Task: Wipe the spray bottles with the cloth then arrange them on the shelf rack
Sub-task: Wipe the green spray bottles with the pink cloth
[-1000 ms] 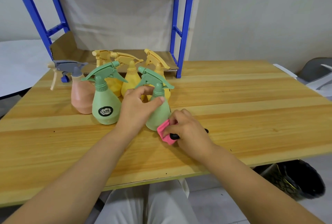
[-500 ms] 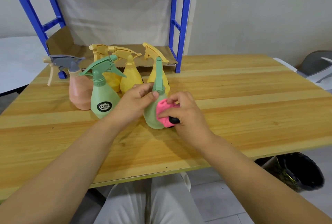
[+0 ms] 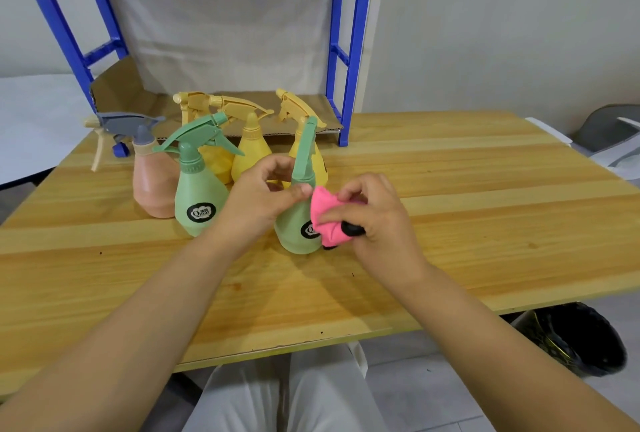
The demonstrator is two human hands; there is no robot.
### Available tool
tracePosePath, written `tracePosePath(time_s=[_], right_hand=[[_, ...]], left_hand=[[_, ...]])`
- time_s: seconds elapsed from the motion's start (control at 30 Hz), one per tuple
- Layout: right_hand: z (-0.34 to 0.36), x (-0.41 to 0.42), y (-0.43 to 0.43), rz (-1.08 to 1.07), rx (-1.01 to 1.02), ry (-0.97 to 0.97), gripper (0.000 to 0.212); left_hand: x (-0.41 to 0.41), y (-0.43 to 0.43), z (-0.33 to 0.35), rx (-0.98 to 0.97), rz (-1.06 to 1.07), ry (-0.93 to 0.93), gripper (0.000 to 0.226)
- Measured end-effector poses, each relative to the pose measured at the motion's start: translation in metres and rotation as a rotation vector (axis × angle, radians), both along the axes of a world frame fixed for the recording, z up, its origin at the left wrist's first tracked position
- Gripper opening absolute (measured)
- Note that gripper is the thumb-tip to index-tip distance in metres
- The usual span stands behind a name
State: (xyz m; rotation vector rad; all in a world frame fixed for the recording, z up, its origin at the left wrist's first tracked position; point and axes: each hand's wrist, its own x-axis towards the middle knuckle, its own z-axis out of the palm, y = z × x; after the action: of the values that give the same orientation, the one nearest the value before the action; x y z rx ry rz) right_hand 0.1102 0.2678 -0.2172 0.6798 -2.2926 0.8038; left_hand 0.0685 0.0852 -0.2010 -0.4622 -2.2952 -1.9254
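A green spray bottle [image 3: 294, 224] stands on the wooden table [image 3: 485, 196], its nozzle turned toward me. My left hand [image 3: 263, 199] pinches its neck. My right hand [image 3: 374, 213] presses a bunched pink cloth [image 3: 327, 217] against the bottle's right side, over the label. A second green bottle [image 3: 197, 196] stands just left. Behind are a pink bottle with a grey trigger [image 3: 152, 182] and three yellow bottles [image 3: 249, 154]. The blue shelf rack [image 3: 346, 51] stands at the table's back.
Cardboard [image 3: 145, 99] lines the rack's lower shelf, right behind the bottles. A black bin [image 3: 581, 338] sits on the floor under the table's right front corner. A grey chair [image 3: 609, 130] is at the far right. My lap is below the table's front edge.
My right hand lifted the pink cloth from the tabletop up onto the green bottle's side. The bottle was turned so its nozzle points toward me.
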Motion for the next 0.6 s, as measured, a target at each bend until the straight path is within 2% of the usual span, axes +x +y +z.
tracePosePath(time_s=[0.1, 0.17, 0.23, 0.47, 0.6], right_hand=[[0.007, -0.008, -0.006, -0.011, -0.007, 0.011, 0.045], [0.004, -0.01, -0.011, 0.009, 0.007, -0.009, 0.055], [-0.002, -0.009, -0.015, 0.017, 0.045, -0.024, 0.057], [-0.035, -0.002, -0.009, 0.08, 0.149, -0.037, 0.014], [-0.038, 0.001, -0.008, 0.089, 0.252, -0.085, 0.01]], left_hand=[[0.0, 0.002, -0.001, 0.028, -0.026, -0.013, 0.02], [0.0, 0.0, -0.003, 0.045, -0.058, -0.031, 0.029], [-0.001, -0.002, -0.004, 0.088, -0.097, -0.045, 0.031], [-0.008, -0.003, -0.008, 0.169, -0.129, -0.132, 0.022], [-0.008, -0.002, -0.01, 0.185, -0.109, -0.154, 0.017]])
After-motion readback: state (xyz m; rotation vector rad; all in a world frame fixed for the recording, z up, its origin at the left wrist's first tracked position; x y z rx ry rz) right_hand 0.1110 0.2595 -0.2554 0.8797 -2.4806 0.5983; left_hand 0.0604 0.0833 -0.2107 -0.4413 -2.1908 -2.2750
